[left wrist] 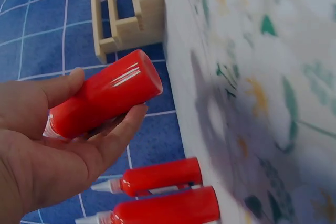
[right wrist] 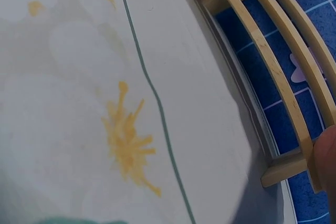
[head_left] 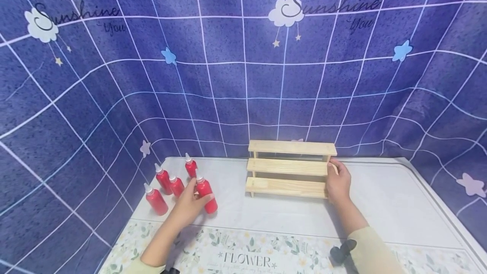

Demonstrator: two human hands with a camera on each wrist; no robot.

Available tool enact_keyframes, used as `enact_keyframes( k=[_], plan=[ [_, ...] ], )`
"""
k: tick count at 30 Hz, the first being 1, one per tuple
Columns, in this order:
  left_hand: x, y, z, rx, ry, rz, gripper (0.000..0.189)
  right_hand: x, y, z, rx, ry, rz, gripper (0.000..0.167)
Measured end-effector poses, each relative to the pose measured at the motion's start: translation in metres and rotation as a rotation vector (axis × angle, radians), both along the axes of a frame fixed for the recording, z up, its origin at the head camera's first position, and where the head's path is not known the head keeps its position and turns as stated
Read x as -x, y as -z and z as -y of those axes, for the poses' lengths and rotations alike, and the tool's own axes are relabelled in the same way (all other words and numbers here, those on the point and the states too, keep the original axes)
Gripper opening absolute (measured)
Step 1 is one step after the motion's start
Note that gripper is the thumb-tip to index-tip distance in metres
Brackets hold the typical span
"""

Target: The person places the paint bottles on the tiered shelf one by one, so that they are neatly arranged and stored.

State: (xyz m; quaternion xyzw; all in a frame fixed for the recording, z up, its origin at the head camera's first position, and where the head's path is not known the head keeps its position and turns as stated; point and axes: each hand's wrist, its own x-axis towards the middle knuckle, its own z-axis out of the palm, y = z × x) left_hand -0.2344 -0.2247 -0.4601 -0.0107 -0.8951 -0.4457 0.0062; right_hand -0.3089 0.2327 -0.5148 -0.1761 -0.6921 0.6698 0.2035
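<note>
My left hand (head_left: 189,204) grips a red squeeze bottle (head_left: 206,195) with a pale nozzle. In the left wrist view the thumb and fingers wrap this bottle (left wrist: 107,94), its base lifted off the table and pointing toward the rack. A three-tier wooden rack (head_left: 291,167) stands at the back of the table. My right hand (head_left: 338,183) holds the rack's right end, fingers at the side by the middle and lowest shelves. In the right wrist view only a bit of that hand (right wrist: 326,156) shows, against the end of the wooden rack (right wrist: 286,93).
Several more red bottles (head_left: 156,200) stand upright at the left, close to my left hand. A white cloth with a floral front band (head_left: 236,240) covers the table. Behind and at the sides hangs a blue gridded curtain (head_left: 228,79), just behind the rack.
</note>
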Motion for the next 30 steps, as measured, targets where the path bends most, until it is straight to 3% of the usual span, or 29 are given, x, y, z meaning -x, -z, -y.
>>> enact_keyframes(
  k=[4, 15, 24, 30],
  plan=[
    [0.004, -0.004, -0.008, -0.064, -0.006, -0.003, 0.079, 0.001, 0.003, -0.001, -0.002, -0.002, -0.032, 0.039],
    [0.011, -0.008, -0.019, -0.185, -0.005, -0.029, 0.077, 0.001, 0.002, -0.001, -0.015, 0.0, 0.001, 0.04],
    [0.014, -0.01, -0.03, -0.162, 0.006, -0.068, 0.071, 0.001, -0.001, 0.001, 0.006, 0.006, 0.001, 0.04],
    [0.018, -0.012, -0.041, -0.214, 0.042, -0.074, 0.064, 0.0, 0.0, 0.002, 0.013, 0.022, -0.008, 0.039]
  ],
)
